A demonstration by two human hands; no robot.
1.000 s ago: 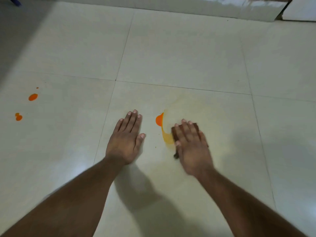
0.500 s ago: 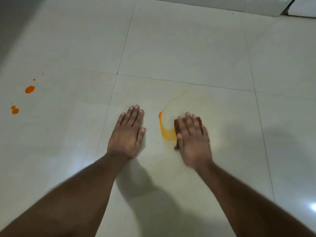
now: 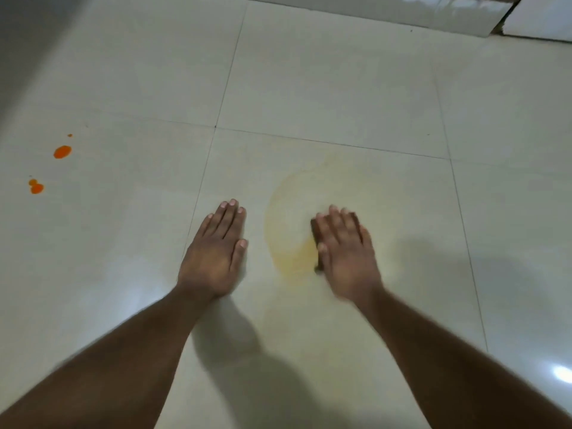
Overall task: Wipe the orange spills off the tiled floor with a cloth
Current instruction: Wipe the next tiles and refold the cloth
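My right hand lies flat, fingers straight, pressing a small brown cloth onto the cream tiled floor; only the cloth's left edge and far corner show from under the fingers. A pale yellow-orange smear curves on the tile just left of the cloth. My left hand rests palm down on the floor, left of the smear, holding nothing. Bright orange spills sit far left: one drop and a double blob nearer me.
A glossy white skirting or wall base runs along the top edge, with a white panel at the top right. Grout lines cross between the hands and beyond them. A bright light glare sits at lower right.
My right hand slid the cloth right and slightly back; the solid orange patch at its left is gone, leaving a faint yellow arc. My left hand stayed planted.
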